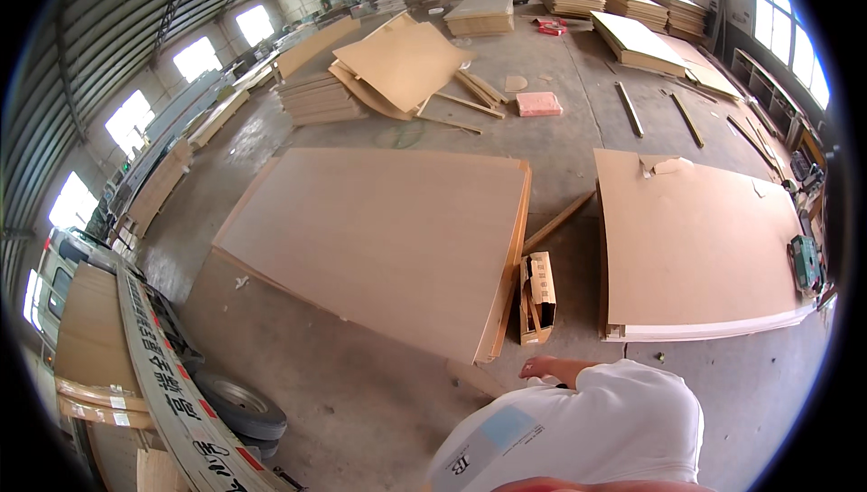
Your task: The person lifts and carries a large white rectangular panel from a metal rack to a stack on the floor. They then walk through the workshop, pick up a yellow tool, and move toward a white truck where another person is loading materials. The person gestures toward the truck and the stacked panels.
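Observation:
My right hand point(539, 367) reaches leftward from a white sleeve at the bottom of the head view. Its fingers look loosely apart, with nothing visible in them. Close by stands a narrow open cardboard box point(538, 298), with strips of material showing inside. A large stack of brown sheet boards point(379, 239) lies just beyond the hand, to the left of the box. Right of the box is a second stack of boards point(700, 248), its top sheet torn along the far edge. My left hand does not show; my white shirt point(578, 433) fills the lower edge.
A flatbed vehicle's side rail point(172, 384) and spare tire point(239, 406) stand at left. A green tool case point(804, 262) sits on the right stack's edge. Farther off are a tilted board pile point(402, 63), wooden strips point(629, 108) and a pink package point(539, 104).

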`<action>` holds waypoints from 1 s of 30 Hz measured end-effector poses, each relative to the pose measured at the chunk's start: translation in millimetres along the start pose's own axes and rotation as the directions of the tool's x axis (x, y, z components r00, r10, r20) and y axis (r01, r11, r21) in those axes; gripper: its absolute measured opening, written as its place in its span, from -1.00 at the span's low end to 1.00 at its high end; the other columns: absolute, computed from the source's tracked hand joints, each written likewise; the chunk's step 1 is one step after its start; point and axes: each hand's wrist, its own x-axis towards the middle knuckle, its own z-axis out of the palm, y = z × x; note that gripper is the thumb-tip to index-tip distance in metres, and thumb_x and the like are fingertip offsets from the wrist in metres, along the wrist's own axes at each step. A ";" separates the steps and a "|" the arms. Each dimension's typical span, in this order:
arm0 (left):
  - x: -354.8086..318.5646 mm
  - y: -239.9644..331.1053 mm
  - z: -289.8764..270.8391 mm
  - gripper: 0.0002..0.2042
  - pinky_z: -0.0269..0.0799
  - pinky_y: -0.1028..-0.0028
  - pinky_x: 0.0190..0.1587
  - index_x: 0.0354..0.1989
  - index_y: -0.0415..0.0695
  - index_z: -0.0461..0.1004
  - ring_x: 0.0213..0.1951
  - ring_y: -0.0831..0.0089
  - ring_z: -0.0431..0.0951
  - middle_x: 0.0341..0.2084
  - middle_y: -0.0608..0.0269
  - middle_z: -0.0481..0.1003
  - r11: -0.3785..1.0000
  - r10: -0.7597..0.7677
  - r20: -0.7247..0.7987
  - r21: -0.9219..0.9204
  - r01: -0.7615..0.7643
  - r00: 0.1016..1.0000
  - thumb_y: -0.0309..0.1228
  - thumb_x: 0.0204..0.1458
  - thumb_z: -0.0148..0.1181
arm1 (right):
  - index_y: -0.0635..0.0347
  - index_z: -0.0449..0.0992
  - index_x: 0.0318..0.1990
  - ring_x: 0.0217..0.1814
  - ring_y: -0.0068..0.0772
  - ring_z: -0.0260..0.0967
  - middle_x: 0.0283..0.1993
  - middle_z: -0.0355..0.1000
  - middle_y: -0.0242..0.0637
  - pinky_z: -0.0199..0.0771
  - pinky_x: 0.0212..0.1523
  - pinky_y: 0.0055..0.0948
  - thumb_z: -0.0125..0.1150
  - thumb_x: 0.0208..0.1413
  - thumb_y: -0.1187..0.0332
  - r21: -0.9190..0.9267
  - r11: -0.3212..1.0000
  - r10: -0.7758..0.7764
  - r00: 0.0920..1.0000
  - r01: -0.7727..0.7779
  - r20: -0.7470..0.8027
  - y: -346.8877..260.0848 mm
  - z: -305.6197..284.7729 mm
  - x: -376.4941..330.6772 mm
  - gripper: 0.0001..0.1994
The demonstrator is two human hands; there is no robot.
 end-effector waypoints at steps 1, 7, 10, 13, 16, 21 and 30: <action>-1.6 0.0 -1.3 -0.44 0.40 0.07 0.11 0.18 -0.17 0.44 0.05 0.01 0.52 0.04 -0.07 0.51 1.000 -0.002 0.000 -0.005 0.002 1.000 0.03 0.21 -0.03 | -0.15 0.49 0.14 0.29 -0.21 0.32 0.23 0.40 -0.34 0.38 0.22 -0.21 0.04 0.23 0.10 0.005 1.000 -0.011 0.999 0.011 0.047 -3.1 -4.9 -2.6 -0.65; -8.5 4.2 0.3 -0.40 0.41 0.05 0.10 0.17 -0.18 0.44 0.06 -0.03 0.52 0.04 -0.09 0.51 0.999 -0.002 0.010 -0.052 0.003 1.000 0.07 0.17 0.00 | -0.08 0.55 0.08 0.07 -0.31 0.47 0.13 0.49 -0.38 0.42 0.15 -0.29 0.09 0.17 -0.08 -0.349 0.894 -0.330 0.940 0.281 -0.088 59.8 16.3 20.0 -0.56; -15.1 -4.1 -4.4 -0.38 0.42 0.04 0.10 0.16 -0.19 0.45 0.07 -0.05 0.52 0.04 -0.10 0.51 0.998 -0.010 -0.004 -0.061 0.010 1.000 0.09 0.15 0.01 | -0.13 0.55 0.10 0.12 -0.36 0.45 0.15 0.48 -0.42 0.42 0.16 -0.32 0.07 0.22 -0.08 -0.188 0.965 -0.182 0.983 0.182 0.017 68.9 22.0 23.8 -0.58; -18.8 -7.9 -5.4 -0.36 0.43 0.03 0.09 0.15 -0.20 0.45 0.07 -0.07 0.52 0.04 -0.11 0.51 0.997 0.007 -0.015 -0.073 -0.008 1.000 0.12 0.13 0.03 | -0.22 0.51 0.15 0.25 -0.35 0.35 0.22 0.41 -0.40 0.39 0.20 -0.31 0.09 0.23 -0.02 -0.185 0.982 -0.017 0.986 0.048 0.168 66.6 18.4 13.8 -0.61; -19.1 -9.2 -5.4 -0.34 0.43 0.02 0.09 0.15 -0.21 0.45 0.08 -0.09 0.52 0.04 -0.12 0.51 0.996 0.030 -0.027 -0.086 -0.033 0.999 0.14 0.11 0.05 | -0.26 0.49 0.17 0.34 -0.33 0.26 0.23 0.40 -0.36 0.35 0.24 -0.29 0.12 0.20 0.01 -0.469 0.857 -0.173 0.977 0.213 0.127 64.9 18.5 2.2 -0.61; -20.0 -18.3 -2.1 -0.37 0.43 0.03 0.07 0.18 -0.23 0.43 0.05 -0.07 0.52 0.05 -0.13 0.51 0.991 -0.044 0.052 -0.124 0.050 0.998 0.09 0.15 0.04 | -0.24 0.50 0.16 0.29 -0.26 0.31 0.23 0.41 -0.37 0.34 0.25 -0.25 0.13 0.18 -0.01 -0.420 0.869 -0.253 0.964 0.263 0.080 58.5 6.5 16.9 -0.59; -16.6 -20.4 -4.2 -0.36 0.43 0.01 0.02 0.19 -0.26 0.43 0.01 -0.07 0.52 0.04 -0.14 0.51 0.976 -0.089 0.110 -0.189 0.109 0.990 0.07 0.16 0.07 | -0.22 0.61 0.02 0.18 -0.22 0.41 0.09 0.52 -0.35 0.36 0.19 -0.26 0.14 0.12 -0.18 -0.084 0.989 -0.128 0.988 0.121 -0.081 39.1 -2.0 3.1 -0.56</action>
